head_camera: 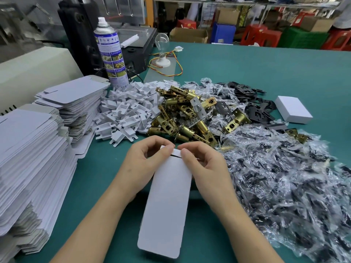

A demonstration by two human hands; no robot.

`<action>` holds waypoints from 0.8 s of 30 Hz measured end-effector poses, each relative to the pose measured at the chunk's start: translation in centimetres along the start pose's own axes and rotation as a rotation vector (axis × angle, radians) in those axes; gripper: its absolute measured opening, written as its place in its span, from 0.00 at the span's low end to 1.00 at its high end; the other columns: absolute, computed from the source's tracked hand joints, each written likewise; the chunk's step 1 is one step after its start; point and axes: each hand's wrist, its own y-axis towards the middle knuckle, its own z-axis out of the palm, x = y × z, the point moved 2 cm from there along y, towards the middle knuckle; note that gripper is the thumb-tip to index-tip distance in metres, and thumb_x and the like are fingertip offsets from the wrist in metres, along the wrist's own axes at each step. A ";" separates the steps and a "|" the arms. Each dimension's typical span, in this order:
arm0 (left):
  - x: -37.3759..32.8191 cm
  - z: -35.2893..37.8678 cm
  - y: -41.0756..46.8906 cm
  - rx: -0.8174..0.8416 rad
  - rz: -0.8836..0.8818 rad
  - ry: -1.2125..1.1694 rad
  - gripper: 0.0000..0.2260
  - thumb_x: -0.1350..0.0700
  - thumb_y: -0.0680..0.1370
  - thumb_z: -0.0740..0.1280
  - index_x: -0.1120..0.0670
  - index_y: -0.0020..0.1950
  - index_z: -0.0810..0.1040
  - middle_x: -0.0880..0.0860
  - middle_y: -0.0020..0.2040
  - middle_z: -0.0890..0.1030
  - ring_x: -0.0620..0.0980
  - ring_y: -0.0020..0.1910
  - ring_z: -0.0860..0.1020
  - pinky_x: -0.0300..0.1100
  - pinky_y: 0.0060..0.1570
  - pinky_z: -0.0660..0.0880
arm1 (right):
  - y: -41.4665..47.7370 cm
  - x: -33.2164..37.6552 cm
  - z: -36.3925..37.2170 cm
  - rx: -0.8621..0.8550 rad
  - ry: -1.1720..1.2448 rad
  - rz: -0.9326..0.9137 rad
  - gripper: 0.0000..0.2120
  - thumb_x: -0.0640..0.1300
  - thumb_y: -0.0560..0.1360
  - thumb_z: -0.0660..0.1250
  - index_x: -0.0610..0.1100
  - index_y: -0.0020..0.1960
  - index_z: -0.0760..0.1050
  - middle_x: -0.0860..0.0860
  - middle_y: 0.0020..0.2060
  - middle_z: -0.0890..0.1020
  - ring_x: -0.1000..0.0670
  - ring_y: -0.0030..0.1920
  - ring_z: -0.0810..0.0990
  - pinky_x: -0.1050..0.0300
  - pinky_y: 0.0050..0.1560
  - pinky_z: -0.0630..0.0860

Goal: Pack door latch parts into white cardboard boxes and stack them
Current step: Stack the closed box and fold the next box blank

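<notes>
Flat white cardboard blank [167,205], lying lengthwise at the near centre of the green bench [256,69] and held at its far end by both hands. Left hand [146,164] and right hand [205,164]: fingers curled, each thumb and fingertips pinching the blank beside a dark slit. Left: stacks of flat blanks [28,158]. Beyond the hands, from left to right: white plastic pieces [129,112], brass latches [182,114], black plates [252,103], and one closed white box [293,110]. Right: clear bags [275,177] of dark parts. Far left: spray can [110,52].
</notes>
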 end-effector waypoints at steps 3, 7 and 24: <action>0.0 -0.2 0.0 -0.007 -0.062 -0.027 0.05 0.56 0.81 0.72 0.49 0.46 0.85 0.51 0.44 0.86 0.45 0.41 0.82 0.36 0.39 0.78 | 0.1 -0.2 0.1 0.013 -0.050 -0.002 0.08 0.43 0.82 0.67 0.52 0.50 0.84 0.57 0.44 0.86 0.57 0.45 0.82 0.68 0.41 0.74; -0.4 -0.2 -0.1 0.017 -0.129 -0.055 0.05 0.50 0.79 0.72 0.47 0.46 0.86 0.50 0.46 0.86 0.44 0.42 0.83 0.35 0.38 0.78 | 0.1 -0.4 0.1 0.026 0.067 0.086 0.10 0.45 0.83 0.65 0.51 0.50 0.85 0.51 0.44 0.86 0.48 0.46 0.84 0.49 0.40 0.82; -1.8 3.4 -2.1 -0.052 0.266 0.694 0.48 0.29 0.68 0.72 0.43 0.84 0.61 0.36 0.77 0.70 0.34 0.74 0.68 0.32 0.69 0.66 | -0.7 1.0 -1.5 -0.472 0.044 -0.131 0.05 0.44 0.81 0.71 0.52 0.47 0.83 0.55 0.40 0.86 0.57 0.39 0.83 0.62 0.39 0.78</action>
